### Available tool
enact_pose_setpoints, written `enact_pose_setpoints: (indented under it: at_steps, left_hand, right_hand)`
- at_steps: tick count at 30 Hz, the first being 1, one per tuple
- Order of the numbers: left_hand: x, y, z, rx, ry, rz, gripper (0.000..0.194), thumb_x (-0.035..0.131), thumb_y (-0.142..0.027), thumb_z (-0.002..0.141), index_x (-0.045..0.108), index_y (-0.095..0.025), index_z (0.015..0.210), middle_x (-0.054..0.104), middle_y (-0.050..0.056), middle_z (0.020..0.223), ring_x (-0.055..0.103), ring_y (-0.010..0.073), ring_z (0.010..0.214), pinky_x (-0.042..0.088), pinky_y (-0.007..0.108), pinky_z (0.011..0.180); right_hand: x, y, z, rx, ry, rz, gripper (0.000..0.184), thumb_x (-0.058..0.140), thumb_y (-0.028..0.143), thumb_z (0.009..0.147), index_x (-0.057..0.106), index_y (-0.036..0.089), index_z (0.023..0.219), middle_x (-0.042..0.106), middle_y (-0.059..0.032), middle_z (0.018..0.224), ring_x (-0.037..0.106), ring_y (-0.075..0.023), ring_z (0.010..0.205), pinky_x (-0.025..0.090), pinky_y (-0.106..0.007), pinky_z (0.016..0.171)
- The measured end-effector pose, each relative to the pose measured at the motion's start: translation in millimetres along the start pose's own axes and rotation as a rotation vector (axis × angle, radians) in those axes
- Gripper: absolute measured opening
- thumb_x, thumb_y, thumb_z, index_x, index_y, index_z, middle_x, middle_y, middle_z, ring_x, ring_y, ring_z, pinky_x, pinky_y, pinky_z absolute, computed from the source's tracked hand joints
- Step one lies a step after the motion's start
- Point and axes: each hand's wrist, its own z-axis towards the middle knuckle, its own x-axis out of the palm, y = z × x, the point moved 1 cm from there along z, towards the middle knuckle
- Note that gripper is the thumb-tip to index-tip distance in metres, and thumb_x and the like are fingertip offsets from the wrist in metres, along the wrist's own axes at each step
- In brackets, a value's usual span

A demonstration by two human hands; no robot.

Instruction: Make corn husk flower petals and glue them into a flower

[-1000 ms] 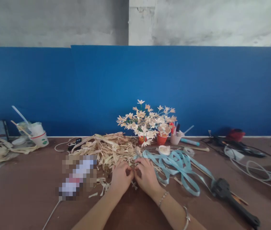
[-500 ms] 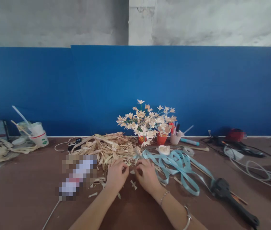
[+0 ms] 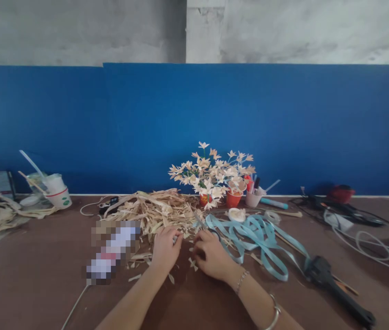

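Note:
My left hand (image 3: pixel 165 250) is closed, thumb against forefinger, in front of a heap of dry pale husk strips (image 3: pixel 156 208); a small greyish bit shows at its fingertips, too small to name. Across a narrow gap, my right hand (image 3: pixel 213 256) has its fingers curled, thumb and forefinger bent towards each other; what they hold, if anything, is hidden. Just behind its knuckles are what look like scissors (image 3: pixel 216 234), largely covered. A small cut husk piece (image 3: pixel 192 264) lies on the table between my hands. Light blue ribbon (image 3: pixel 263 243) lies in loops to the right.
Pale husk flowers (image 3: pixel 211 172) stand in red pots (image 3: pixel 234 199) at the back. Beside them are a cup of pens (image 3: pixel 252 199) and a small white dish (image 3: pixel 236 214). A black tool (image 3: pixel 339 291) lies right, cables (image 3: pixel 363 240) behind it. A white cup (image 3: pixel 58 198) stands left.
My hands have drawn slightly further apart. The right hand has shifted a little down, its thumb-to-forefinger gap wider, and a dark loop behind it now shows. The view has moved slightly.

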Motion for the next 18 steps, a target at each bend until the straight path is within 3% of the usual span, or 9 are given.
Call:
enact_pose_setpoints:
  at_steps: [4,8,18]
  left_hand:
    - [0.7,-0.2,-0.1,0.005,-0.001,-0.015,0.015,0.051,-0.022,0.079,0.063,-0.019,0.071,0.064,0.006,0.079,0.055,0.0227,0.082,0.04,0.037,0.076]
    - [2.3,-0.9,-0.1,0.023,0.012,-0.063,0.014,0.051,-0.02,0.078,0.063,-0.02,0.07,0.064,0.005,0.079,0.055,0.0222,0.081,0.041,0.037,0.077]
    - [-1.5,-16.0,-2.9,0.145,0.178,-0.296,0.012,0.054,-0.012,0.071,0.062,-0.02,0.064,0.062,0.003,0.073,0.055,0.0179,0.079,0.042,0.03,0.075]
  right_hand:
    - [0.7,2.0,-1.5,-0.015,0.08,0.006,0.01,0.06,0.012,0.065,0.065,0.019,0.069,0.056,-0.0034,0.092,0.048,-0.0191,0.091,0.036,-0.031,0.08]
    - [3.5,-0.6,-0.3,-0.02,0.065,0.054,0.009,0.058,0.01,0.064,0.063,0.018,0.066,0.058,-0.0032,0.088,0.05,-0.0177,0.088,0.038,-0.028,0.077]
    - [-0.2,-3.3,4.8,0.012,-0.264,0.255,0.015,0.055,0.004,0.061,0.058,0.018,0.062,0.058,-0.0026,0.083,0.054,-0.0165,0.082,0.043,-0.028,0.076]
